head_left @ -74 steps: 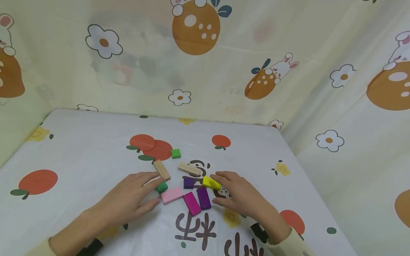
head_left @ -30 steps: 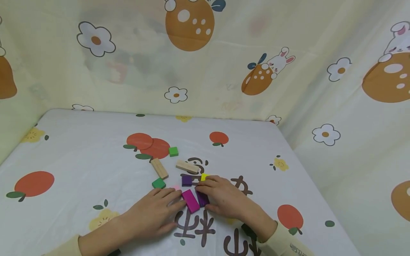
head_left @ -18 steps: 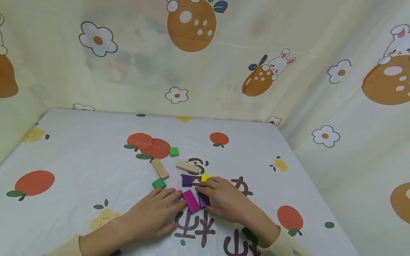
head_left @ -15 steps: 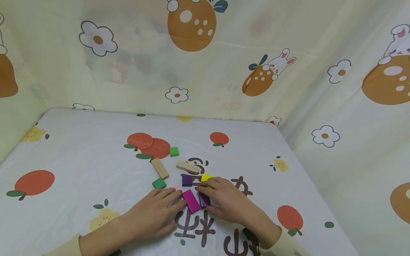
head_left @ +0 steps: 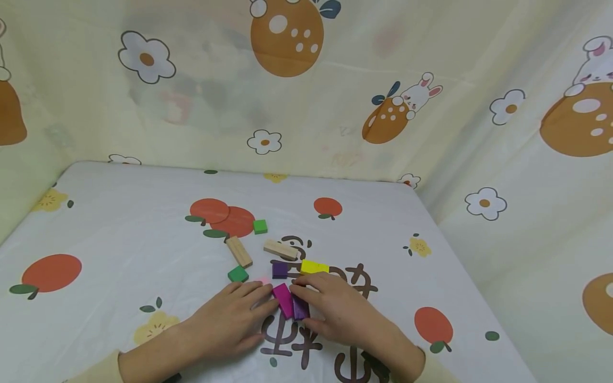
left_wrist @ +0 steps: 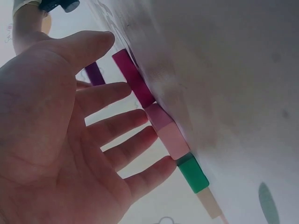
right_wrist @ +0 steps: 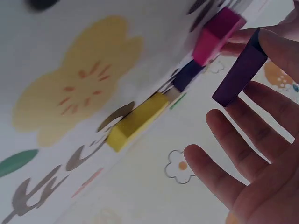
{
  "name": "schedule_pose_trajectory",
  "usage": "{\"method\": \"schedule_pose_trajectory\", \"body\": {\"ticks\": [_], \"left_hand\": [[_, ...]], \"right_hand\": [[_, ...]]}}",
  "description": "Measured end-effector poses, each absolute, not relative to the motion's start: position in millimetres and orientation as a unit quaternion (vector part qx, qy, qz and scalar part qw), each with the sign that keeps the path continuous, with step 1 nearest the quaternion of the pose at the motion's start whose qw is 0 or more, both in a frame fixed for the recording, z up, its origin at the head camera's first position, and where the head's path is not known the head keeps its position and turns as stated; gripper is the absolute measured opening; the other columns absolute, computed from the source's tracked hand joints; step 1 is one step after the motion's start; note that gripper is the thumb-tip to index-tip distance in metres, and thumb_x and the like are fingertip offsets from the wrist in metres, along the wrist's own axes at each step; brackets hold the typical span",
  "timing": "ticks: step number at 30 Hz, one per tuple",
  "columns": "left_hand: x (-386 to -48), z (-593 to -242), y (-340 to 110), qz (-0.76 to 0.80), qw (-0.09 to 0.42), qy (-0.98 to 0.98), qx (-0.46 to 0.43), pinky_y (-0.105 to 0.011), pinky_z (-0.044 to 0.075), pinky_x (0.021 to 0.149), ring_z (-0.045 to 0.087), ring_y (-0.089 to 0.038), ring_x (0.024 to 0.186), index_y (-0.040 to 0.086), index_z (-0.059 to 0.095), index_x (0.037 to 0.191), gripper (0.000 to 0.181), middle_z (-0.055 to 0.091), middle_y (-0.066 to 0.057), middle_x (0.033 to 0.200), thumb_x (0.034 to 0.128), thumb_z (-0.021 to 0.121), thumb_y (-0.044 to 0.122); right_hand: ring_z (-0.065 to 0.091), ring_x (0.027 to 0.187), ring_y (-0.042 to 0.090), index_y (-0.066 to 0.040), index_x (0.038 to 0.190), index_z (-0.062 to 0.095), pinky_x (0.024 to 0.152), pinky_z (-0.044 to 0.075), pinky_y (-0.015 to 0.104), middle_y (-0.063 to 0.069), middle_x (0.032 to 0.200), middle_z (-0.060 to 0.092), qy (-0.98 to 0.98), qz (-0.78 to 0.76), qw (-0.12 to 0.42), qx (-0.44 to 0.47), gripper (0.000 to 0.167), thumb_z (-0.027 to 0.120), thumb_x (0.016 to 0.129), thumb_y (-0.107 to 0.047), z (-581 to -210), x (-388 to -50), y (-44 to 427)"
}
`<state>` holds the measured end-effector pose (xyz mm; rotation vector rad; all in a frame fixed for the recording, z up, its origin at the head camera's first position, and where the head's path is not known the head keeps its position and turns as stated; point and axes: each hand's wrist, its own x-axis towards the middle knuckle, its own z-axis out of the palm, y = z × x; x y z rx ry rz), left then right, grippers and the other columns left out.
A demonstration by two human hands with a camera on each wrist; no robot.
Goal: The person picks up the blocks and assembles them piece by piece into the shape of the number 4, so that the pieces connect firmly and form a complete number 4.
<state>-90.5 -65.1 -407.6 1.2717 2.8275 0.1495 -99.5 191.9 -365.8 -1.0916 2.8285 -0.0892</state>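
Observation:
My right hand [head_left: 342, 311] pinches a dark purple block [head_left: 300, 307] between thumb and fingers; in the right wrist view the purple block [right_wrist: 240, 72] is tilted, off the cloth. In the head view it partly overlaps the magenta block [head_left: 283, 300]. My left hand [head_left: 230, 319] lies with fingers spread over the pink block [head_left: 263, 280], mostly hiding it. The left wrist view shows those fingertips at the pink block [left_wrist: 173, 137] and the index finger against the magenta block [left_wrist: 133, 79]. A yellow block [head_left: 314, 267] lies just beyond my right fingers.
Beyond the hands lie a dark green block [head_left: 238, 274], a small violet block [head_left: 280, 270], two plain wooden blocks [head_left: 239, 251] [head_left: 280, 249] and a light green block [head_left: 260, 226]. A patterned curtain [head_left: 201, 122] rises behind the printed tablecloth [head_left: 143, 229].
My right hand has shifted toward me, carrying the purple block nearer to me and left over the magenta one's edge. More of the yellow block shows. My left hand has stayed still lately.

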Motion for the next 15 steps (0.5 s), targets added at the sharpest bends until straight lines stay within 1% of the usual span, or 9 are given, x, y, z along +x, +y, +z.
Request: {"method": "schedule_pose_trajectory", "body": {"ticks": [4,9,15], "left_hand": [[-90,-408,-65,0.049,0.026,0.912,0.407,-0.053,0.040,0.119,0.046,-0.026,0.146,0.024,0.053,0.152,0.065,0.050,-0.003,0.158,0.0956,0.066,0.052],[-90,-409,-66,0.050,0.009,0.909,0.414,-0.051,0.040,0.118,0.047,-0.026,0.145,0.022,0.053,0.152,0.064,0.051,-0.004,0.156,0.0960,0.065,0.051],[-91,-410,-67,0.053,0.014,0.909,0.414,-0.052,0.040,0.118,0.046,-0.026,0.145,0.021,0.055,0.150,0.062,0.050,-0.004,0.157,0.0963,0.066,0.050]], "right_hand": [[0.058,0.132,0.019,-0.020,0.144,0.062,0.111,0.050,0.042,-0.001,0.142,0.063,0.922,-0.034,0.049,-0.382,0.059,0.079,0.091,-0.039,-364,-93,188],[0.060,0.125,0.015,-0.017,0.145,0.061,0.110,0.050,0.037,-0.001,0.137,0.064,0.904,-0.036,0.033,-0.425,0.059,0.077,0.092,-0.039,-366,-86,183],[0.061,0.123,0.012,-0.017,0.145,0.061,0.108,0.051,0.032,-0.002,0.137,0.064,0.892,-0.040,0.067,-0.446,0.058,0.076,0.094,-0.040,-369,-81,177]]}}
